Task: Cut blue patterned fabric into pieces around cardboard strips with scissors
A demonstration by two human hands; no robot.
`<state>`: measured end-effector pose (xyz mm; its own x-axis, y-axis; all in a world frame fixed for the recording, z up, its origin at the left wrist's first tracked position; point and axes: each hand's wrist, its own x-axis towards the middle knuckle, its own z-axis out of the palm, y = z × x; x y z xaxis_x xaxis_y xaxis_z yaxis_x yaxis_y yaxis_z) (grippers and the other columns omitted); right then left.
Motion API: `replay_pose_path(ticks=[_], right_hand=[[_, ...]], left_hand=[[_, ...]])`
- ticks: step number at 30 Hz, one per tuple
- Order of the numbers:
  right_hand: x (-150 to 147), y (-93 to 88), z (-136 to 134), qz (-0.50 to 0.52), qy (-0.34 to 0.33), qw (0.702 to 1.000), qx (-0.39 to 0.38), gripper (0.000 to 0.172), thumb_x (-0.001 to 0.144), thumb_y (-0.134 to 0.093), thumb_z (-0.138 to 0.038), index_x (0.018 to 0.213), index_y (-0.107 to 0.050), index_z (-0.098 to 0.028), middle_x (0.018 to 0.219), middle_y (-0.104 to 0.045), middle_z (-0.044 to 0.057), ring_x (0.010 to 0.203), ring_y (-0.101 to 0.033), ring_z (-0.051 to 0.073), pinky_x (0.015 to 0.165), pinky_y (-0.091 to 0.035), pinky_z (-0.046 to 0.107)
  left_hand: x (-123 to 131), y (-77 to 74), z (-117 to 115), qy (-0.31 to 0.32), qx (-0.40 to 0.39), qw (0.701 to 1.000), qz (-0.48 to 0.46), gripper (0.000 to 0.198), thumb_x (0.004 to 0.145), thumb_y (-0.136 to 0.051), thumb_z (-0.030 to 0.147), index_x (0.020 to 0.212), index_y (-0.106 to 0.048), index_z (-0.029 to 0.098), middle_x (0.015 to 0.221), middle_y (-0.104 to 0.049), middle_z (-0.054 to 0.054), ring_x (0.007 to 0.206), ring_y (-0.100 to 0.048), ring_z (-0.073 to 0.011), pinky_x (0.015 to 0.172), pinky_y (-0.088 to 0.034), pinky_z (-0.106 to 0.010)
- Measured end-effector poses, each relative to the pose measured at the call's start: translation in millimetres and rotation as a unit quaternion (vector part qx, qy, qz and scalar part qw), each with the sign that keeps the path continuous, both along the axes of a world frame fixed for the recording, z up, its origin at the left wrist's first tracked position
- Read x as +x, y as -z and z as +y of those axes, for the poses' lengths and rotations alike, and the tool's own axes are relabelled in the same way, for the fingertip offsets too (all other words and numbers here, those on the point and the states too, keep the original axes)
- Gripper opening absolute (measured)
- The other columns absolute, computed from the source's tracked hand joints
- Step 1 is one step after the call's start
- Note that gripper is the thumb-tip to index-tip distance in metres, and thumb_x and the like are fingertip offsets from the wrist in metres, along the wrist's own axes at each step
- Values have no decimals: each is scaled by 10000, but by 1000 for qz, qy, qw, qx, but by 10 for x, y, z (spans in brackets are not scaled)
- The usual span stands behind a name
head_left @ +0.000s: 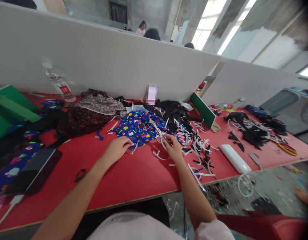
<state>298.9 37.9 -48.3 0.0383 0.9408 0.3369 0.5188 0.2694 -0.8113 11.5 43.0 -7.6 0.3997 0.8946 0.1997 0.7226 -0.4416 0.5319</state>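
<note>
Blue fabric [136, 128] with a bright multicoloured print lies spread on the red table in front of me. My left hand [119, 146] is closed at its near left edge, thumb and fingers pinching the cloth beside a thin white strip. In my right hand [172, 146] is a pair of scissors [157, 128], fingers around the handles, the blades pointing away and to the left over the fabric. Loose white and black trimmings [194, 140] are scattered to the right of that hand. A dark floral cloth [84, 116] is heaped left of the blue fabric.
A water bottle [60, 83] stands by the white partition [106, 56]. A black device [31, 170] with a cable lies at left, a white power bank [234, 158] at right. Green boards [204, 110] stand at both sides. Yellow-handled scissors [287, 149] lie far right. People sit beyond the partition.
</note>
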Motion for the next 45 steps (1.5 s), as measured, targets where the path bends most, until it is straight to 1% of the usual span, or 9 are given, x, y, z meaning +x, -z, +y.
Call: replay_pose_path(ticks=[5, 10, 14, 21, 26, 30, 35, 39, 45], right_hand=[[96, -96, -19, 73, -114, 990, -48, 495, 743, -634, -389, 1189, -486, -233, 810, -581, 2, 682, -543, 136, 660, -455, 280], [161, -196, -94, 91, -208, 971, -79, 587, 686, -664, -486, 1190, -495, -237, 896, -569, 30, 775, -543, 163, 710, -449, 289], [84, -200, -108, 47, -198, 976, -75, 600, 660, -686, -482, 1166, -492, -223, 1016, -565, 60, 867, -548, 201, 792, -436, 327], [-129, -162, -57, -181, -82, 980, 21, 422, 708, -657, -353, 1094, -551, -219, 1010, -588, 92, 963, -535, 256, 863, -407, 382], [-118, -74, -17, -242, -46, 969, 33, 417, 719, -643, -377, 1091, -563, -205, 1003, -587, 101, 971, -525, 272, 857, -398, 391], [-137, -20, -5, -268, -14, 963, 5, 428, 743, -617, -407, 1107, -551, -193, 1010, -574, 107, 948, -530, 260, 822, -410, 372], [-232, 23, -36, -307, 17, 951, -26, 447, 745, -619, -417, 1141, -549, -221, 963, -569, 104, 901, -536, 264, 761, -408, 364], [-260, 61, -49, -341, 42, 938, -42, 473, 755, -602, -469, 1156, -544, -225, 926, -568, 108, 863, -542, 264, 723, -397, 344], [-267, 78, -41, -367, 56, 928, -45, 453, 749, -612, -476, 1134, -559, -244, 902, -562, 104, 814, -546, 251, 677, -385, 326]], left_hand=[[-245, -79, 84, -186, -37, 976, -107, 152, 731, -570, 313, 793, -658, 206, 788, -688, -9, 739, -622, -170, 715, -451, -262], [-545, -116, 140, -316, 7, 924, -218, 309, 740, -518, 335, 992, -607, 179, 800, -670, -22, 706, -630, -162, 644, -466, -242], [-803, -200, 45, -363, 61, 930, -26, 292, 819, -416, 300, 1002, -623, 205, 776, -680, -35, 762, -622, -184, 693, -441, -276], [-1046, -227, -131, -478, 28, 853, 209, 485, 877, -260, 494, 860, -611, 159, 698, -608, -114, 666, -578, -267, 564, -422, -347], [-878, -182, -104, -422, 122, 872, 216, 340, 863, -348, 262, 1057, -565, 86, 1017, -576, -186, 963, -548, -286, 809, -423, -378], [-396, -82, -76, -157, 61, 980, 104, 267, 866, -427, 299, 958, -615, 134, 952, -635, -106, 921, -575, -205, 841, -434, -309], [252, 206, -75, 80, 70, 985, 132, 380, 837, -517, 273, 1206, -537, 185, 1323, -499, -95, 1250, -383, -247, 1013, -315, -404], [240, 330, -74, 91, 45, 981, 163, 284, 840, -507, 238, 1102, -611, 202, 1234, -577, -77, 1172, -473, -224, 968, -370, -368], [-433, 194, -183, -4, 21, 979, 202, 215, 844, -470, 202, 848, -685, 206, 983, -667, -63, 982, -573, -179, 896, -411, -300]])
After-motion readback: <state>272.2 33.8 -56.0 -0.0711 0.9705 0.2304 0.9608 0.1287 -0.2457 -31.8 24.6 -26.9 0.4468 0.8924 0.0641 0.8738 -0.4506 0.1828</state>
